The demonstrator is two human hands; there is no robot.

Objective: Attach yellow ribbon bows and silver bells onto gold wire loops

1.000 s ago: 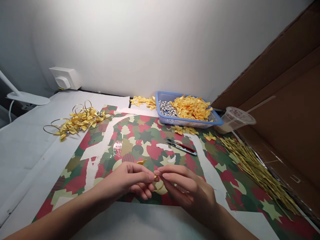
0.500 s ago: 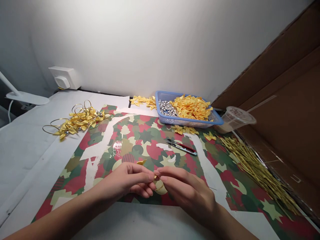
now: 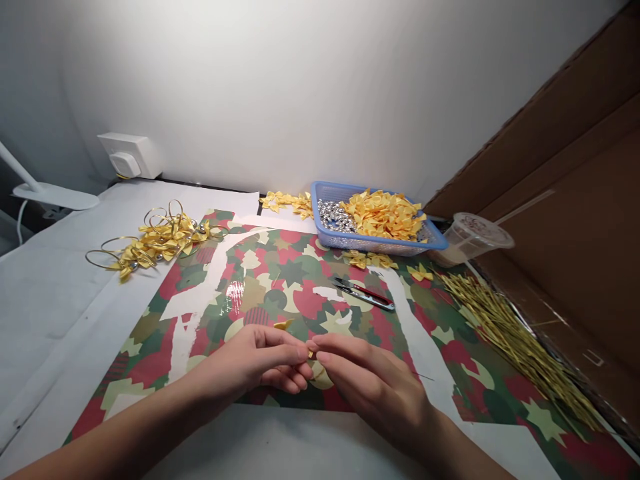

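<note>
Near middle, the left hand (image 3: 263,360) pinches a small gold piece (image 3: 311,355) in its grip; whether the right hand (image 3: 375,380), fingertips close beside it, grasps anything cannot be told. The piece seems light, thin and slick, best taken at its edges.

Snips (image 3: 365,295) lie before the basket (image 3: 370,244) of bows (image 3: 384,215) and, seemingly, beads (image 3: 335,216).

Left hand (image 3: 270,360) and right hand (image 3: 383,380) are both showing bare.
Slender fingers (image 3: 347,345) are tapering to rounded tips; uncovered forearms (image 3: 150,415) are narrowing toward the wrists.
</note>
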